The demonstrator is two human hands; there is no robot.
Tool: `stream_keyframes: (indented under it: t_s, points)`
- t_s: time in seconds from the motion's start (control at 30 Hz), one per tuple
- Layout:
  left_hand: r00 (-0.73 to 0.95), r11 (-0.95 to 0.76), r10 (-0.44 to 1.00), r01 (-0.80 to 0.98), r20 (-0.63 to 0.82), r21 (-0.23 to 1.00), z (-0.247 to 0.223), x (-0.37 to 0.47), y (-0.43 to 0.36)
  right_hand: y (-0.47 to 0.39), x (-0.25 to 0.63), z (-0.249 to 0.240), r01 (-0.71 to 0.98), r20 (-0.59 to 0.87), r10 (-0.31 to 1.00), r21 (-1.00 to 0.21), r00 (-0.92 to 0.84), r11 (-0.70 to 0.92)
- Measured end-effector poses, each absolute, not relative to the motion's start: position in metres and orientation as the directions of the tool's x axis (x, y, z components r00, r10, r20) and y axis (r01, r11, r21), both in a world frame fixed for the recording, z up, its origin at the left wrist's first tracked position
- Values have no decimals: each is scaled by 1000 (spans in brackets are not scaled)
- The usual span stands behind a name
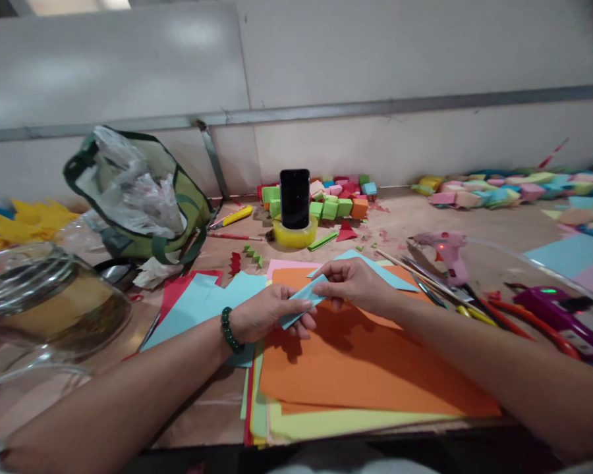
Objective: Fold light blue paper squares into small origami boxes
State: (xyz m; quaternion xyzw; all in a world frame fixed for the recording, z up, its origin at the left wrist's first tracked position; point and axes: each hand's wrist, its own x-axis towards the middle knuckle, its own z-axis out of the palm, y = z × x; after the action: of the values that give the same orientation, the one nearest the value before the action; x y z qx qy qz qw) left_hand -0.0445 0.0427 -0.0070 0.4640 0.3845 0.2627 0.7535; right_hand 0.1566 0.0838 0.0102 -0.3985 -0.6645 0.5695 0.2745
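A narrow folded strip of light blue paper [300,303] is held between my two hands. My left hand [271,313], with a green bead bracelet [231,330] on its wrist, pinches the lower end between thumb and fingers. At the upper right end, the thumb and fingers of my right hand [352,284] close on the same strip. Both hands are above a stack of coloured sheets topped by orange paper [356,368]. Light blue sheets [192,309] lie left of the stack, and another blue piece [383,270] rests on it behind my right hand.
A phone [295,197] stands in a yellow tape roll [295,234], with folded paper blocks [330,209] behind. To the right are a pink glue gun [447,253], orange-handled pliers [534,321] and a purple device [566,316]. A glass jar [54,303] and green bag [192,210] occupy the left.
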Motion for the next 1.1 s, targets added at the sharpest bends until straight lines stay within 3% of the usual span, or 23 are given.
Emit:
stream_keyframes:
  t_s: [0.1, 0.2, 0.3, 0.37, 0.5, 0.63, 0.87, 1.1]
  points:
    - [571, 357, 748, 81, -337, 930, -3, -46, 42, 85, 159, 14, 285, -113, 850, -958, -514, 45]
    - [439, 60, 867, 378, -236, 924, 1, -48, 42, 86, 161, 15, 381, -118, 860, -920, -497, 94]
    - [352, -301, 934, 692, 57, 656, 0, -50, 42, 88, 162, 10, 494, -188, 869, -866, -458, 73]
    - [429, -450, 888, 741, 164, 498, -1, -52, 42, 89, 162, 6, 546, -205, 866, -833, -455, 90]
    - [655, -678, 724, 622, 214, 391, -5, -53, 44, 88, 162, 0, 616, -141, 862, -755, -487, 225]
    - [762, -771, 613, 519, 209, 370, -8, -54, 45, 87, 161, 2, 691, -159, 864, -676, -478, 258]
    - [776, -797, 594, 532, 213, 286, -8, -56, 46, 89, 163, 11, 768, -151, 848, -524, -509, 368]
    - [783, -784, 617, 620, 85, -18, -1, -43, 25, 85, 162, 19, 855, -163, 874, -352, -457, 381]
